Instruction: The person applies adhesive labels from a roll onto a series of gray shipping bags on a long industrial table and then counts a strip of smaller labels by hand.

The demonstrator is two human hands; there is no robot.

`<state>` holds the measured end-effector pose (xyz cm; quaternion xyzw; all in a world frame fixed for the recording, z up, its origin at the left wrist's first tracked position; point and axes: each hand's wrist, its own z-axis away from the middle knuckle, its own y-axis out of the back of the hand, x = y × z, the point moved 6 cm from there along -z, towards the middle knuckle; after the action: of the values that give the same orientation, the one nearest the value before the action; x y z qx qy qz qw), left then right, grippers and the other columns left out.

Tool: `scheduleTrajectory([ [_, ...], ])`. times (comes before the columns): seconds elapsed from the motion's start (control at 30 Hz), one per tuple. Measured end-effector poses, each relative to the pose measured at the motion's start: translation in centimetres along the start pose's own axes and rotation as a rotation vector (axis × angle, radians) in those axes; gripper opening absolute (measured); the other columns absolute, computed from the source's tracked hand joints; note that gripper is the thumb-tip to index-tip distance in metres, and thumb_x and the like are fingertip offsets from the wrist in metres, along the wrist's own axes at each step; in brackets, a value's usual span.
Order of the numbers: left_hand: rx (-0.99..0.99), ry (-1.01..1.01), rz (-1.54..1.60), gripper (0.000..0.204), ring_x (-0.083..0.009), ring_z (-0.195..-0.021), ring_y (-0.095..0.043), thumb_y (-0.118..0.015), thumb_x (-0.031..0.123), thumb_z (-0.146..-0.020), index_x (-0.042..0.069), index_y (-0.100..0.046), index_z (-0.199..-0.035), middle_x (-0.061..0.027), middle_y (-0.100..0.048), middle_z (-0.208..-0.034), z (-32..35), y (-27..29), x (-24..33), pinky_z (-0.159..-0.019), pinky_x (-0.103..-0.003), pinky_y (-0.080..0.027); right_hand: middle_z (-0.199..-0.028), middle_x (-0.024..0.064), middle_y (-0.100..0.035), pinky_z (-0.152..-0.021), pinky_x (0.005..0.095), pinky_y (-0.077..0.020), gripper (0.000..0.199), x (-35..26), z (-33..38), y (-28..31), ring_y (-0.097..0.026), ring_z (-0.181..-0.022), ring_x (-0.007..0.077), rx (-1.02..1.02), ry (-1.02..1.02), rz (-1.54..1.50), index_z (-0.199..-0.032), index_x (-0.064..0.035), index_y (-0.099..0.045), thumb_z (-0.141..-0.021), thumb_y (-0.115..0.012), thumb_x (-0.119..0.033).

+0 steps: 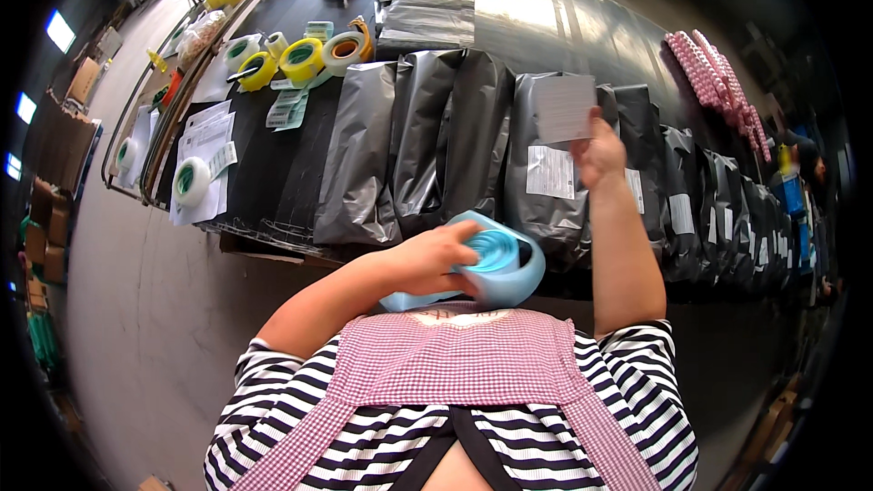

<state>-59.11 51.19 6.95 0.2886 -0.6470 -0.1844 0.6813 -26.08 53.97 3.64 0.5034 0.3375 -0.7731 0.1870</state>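
My left hand (426,259) is closed around a light blue roll of label strip (516,284), held close to my apron. Loose turns of the strip bulge out on its right side. Farther up, my right hand (602,155) pinches a pale, faintly lined sheet (564,111) by its right edge, over the top of a grey plastic mailing bag (538,218). That bag stands upright and bears a white label (550,171) below the sheet. Whether the sheet touches the bag, I cannot tell.
More filled grey bags (423,141) stand to the left, and a long row of labelled bags (709,200) runs right. Tape rolls (300,59) and papers (205,141) lie at the left. Flat grey bags (427,9) and pink-and-white bundled material (714,82) lie farther back on the dark table.
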Motion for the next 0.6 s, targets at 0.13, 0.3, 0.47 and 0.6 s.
scheduleTrajectory([
  [0.13, 0.019, 0.045, -0.276, 0.027, -0.0299, -0.124, -0.053, -0.080, 0.033, -0.076, 0.009, -0.068, -0.080, -0.0150, -0.055, -0.129, -3.1, -1.4, -4.8, -0.117, -0.067, -0.002, -0.095, 0.0048, -0.066, -0.076, 0.0346, -0.0610, 0.030, 3.2, 2.4, -5.0, -0.066, -0.085, 0.0202, 0.059, -0.032, -0.094, -0.111, -0.0079, -0.063, -0.097, -0.065, -0.034],
  [0.3, 0.047, 0.054, -0.154, 0.029, -0.0292, -0.123, -0.055, -0.085, 0.031, -0.069, 0.009, -0.069, -0.077, -0.0120, -0.062, -0.124, -0.8, -0.5, -6.8, -0.117, -0.067, 0.002, -0.122, 0.0116, -0.067, -0.095, 0.0312, -0.0538, 0.035, 6.9, 4.2, -6.5, -0.064, -0.111, 0.0213, -0.251, 0.585, 0.032, -0.126, -0.0062, -0.064, -0.096, -0.067, -0.024],
  [0.47, 0.054, 0.031, -0.117, 0.026, -0.0267, -0.120, -0.056, -0.086, 0.028, -0.068, 0.010, -0.069, -0.077, -0.0091, -0.063, -0.123, -0.7, -0.5, -7.1, -0.117, -0.067, 0.003, -0.139, 0.0159, -0.057, -0.107, 0.0398, -0.0445, 0.039, 9.4, 8.2, -7.8, -0.049, -0.134, 0.0338, -0.291, 0.920, 0.721, -0.121, -0.0074, -0.069, -0.083, -0.077, -0.011],
  [0.6, 0.080, -0.002, -0.121, 0.026, -0.0255, -0.118, -0.057, -0.086, 0.027, -0.067, 0.010, -0.069, -0.076, -0.0066, -0.064, -0.120, -0.7, -0.5, -7.3, -0.116, -0.067, 0.004, -0.140, 0.0145, -0.057, -0.109, 0.0394, -0.0444, 0.042, 10.1, 8.0, -7.8, -0.047, -0.137, 0.0324, -0.379, 0.942, 0.732, -0.122, -0.0071, -0.069, -0.082, -0.077, -0.008],
])
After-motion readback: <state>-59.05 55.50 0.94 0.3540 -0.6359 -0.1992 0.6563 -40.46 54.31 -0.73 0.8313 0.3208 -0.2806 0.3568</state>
